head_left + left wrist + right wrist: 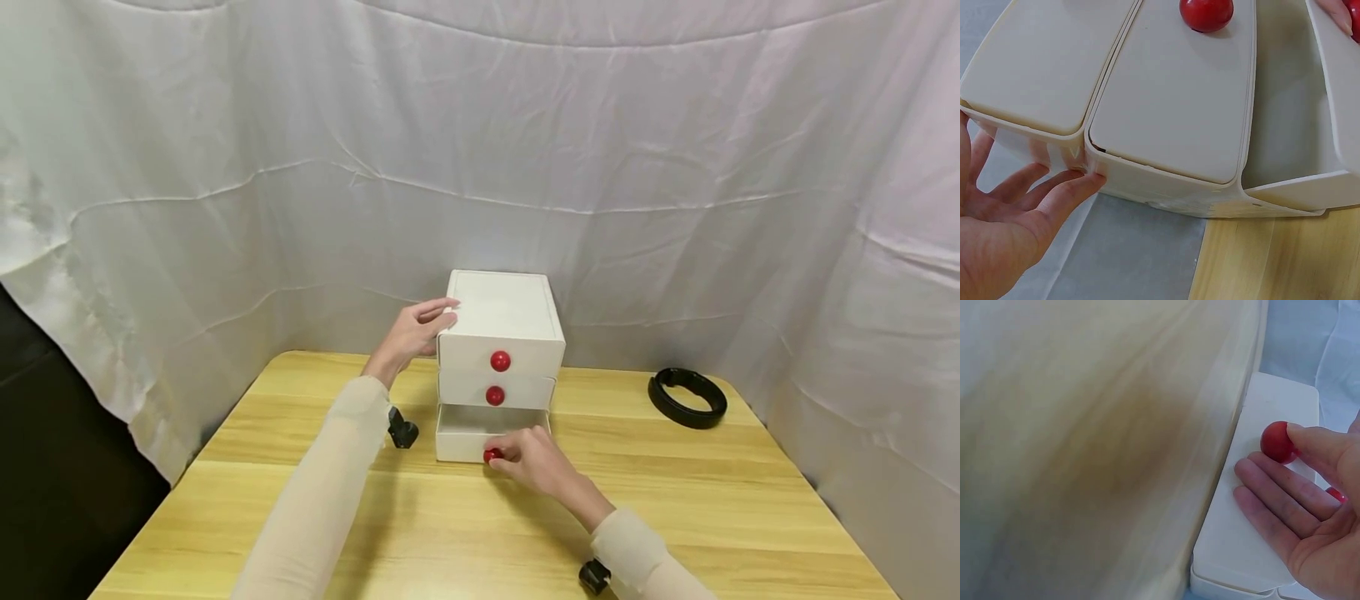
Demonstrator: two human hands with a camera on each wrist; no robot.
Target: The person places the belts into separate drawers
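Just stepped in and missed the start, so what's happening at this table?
A person sits at a wooden table with a small white three-drawer cabinet. Their left hand rests with straight fingers against the cabinet's upper left side. Their right hand pinches the red knob of the bottom drawer, which stands partly pulled out. The two upper drawers are shut. A black ring-shaped strap lies on the table off to the right.
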